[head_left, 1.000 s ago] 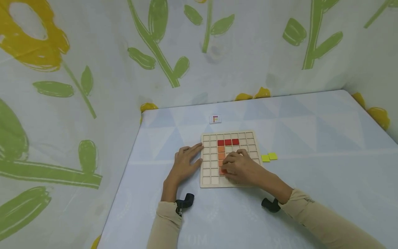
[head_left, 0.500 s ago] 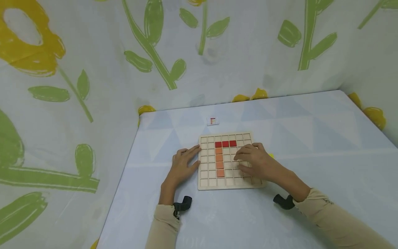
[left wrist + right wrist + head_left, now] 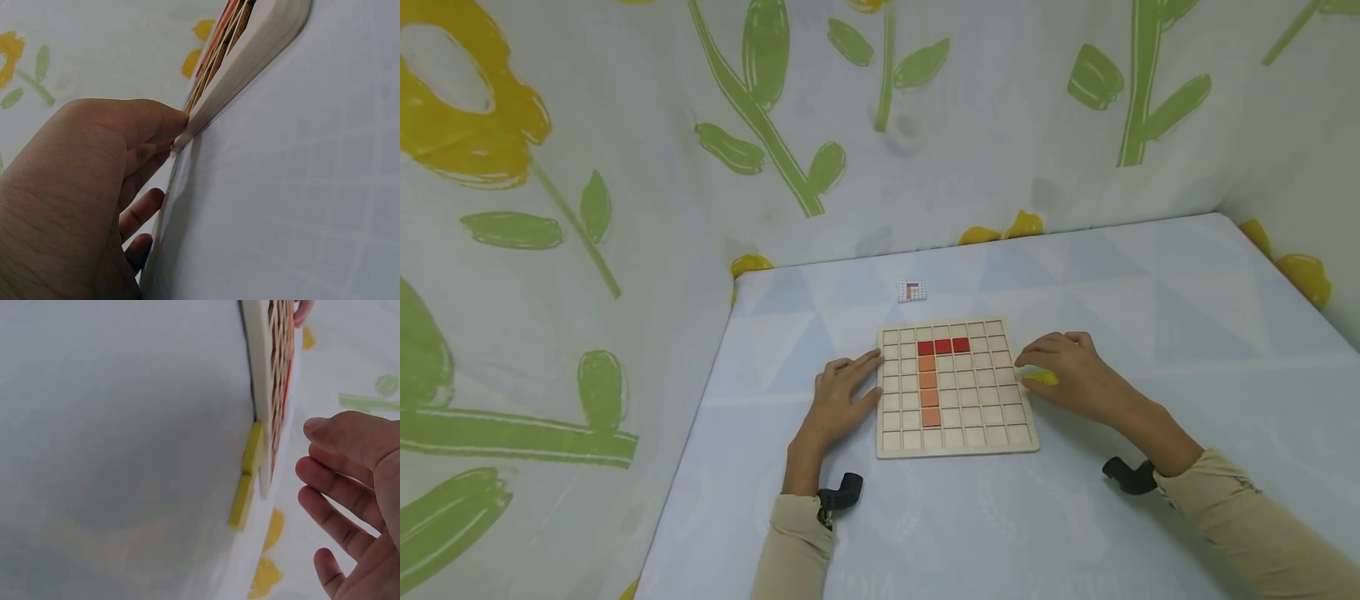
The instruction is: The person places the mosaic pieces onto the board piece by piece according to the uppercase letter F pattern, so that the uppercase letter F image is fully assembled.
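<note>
A square wooden grid board [image 3: 992, 393] lies on the table. In its cells sit a short row of red tiles [image 3: 943, 346] and, running down from the row's left end, a column of orange tiles [image 3: 928, 379]. My left hand [image 3: 837, 402] rests its fingertips and thumb against the board's left edge; the left wrist view shows the thumb [image 3: 169, 122] touching the rim. Off the board's right edge, my right hand [image 3: 1078, 382] hovers with loosely bent fingers and nothing in them. Beneath it are two yellow tiles [image 3: 252, 449], partly hidden in the head view.
A small card [image 3: 912, 290] printed with a coloured grid pattern lies behind the board. The table [image 3: 1187, 400] has a pale blue triangle print. Flower-patterned cloth walls [image 3: 1000, 125] rise behind it and at the sides.
My right hand has let go of the lowest orange tile, now in its cell, and moved right off the board to the yellow tiles. The left hand stays at the board's edge.
</note>
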Motion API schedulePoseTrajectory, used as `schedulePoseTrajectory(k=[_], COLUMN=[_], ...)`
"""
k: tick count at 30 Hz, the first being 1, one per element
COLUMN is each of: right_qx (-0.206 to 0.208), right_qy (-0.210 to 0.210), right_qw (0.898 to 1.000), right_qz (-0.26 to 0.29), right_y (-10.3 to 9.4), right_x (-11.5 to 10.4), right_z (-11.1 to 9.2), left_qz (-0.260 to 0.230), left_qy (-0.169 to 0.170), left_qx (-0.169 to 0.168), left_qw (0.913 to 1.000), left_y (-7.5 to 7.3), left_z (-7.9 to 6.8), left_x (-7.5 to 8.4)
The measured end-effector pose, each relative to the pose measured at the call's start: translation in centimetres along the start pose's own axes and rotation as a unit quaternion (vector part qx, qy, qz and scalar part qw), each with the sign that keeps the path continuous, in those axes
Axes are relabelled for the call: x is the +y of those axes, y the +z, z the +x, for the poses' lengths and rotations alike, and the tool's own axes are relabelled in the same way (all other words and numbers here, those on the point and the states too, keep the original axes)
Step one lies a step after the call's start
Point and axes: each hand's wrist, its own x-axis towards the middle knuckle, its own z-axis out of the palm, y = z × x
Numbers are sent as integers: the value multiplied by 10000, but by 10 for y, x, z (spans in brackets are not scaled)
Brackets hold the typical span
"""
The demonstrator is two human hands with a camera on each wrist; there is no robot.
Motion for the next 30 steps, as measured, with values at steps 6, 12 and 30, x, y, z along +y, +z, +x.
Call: schedulePoseTrajectory(k=[6,12,30], right_qx=[-182,-111,18], right_qy=[173,32,-540], right_qw=[9996,9999,9976], right_qz=[-98,-99,-431], right_y=[-2,1,8], right_x=[10,19,22], right_z=[-10,-14,-10], left_qz=[-36,6,-80], left_qy=[26,-24,-3], left_qx=[-32,-74,-93], left_qw=[10000,10000,9999], left_y=[1,-1,-2], left_z=[0,-1,-1], left_x=[1,2,0])
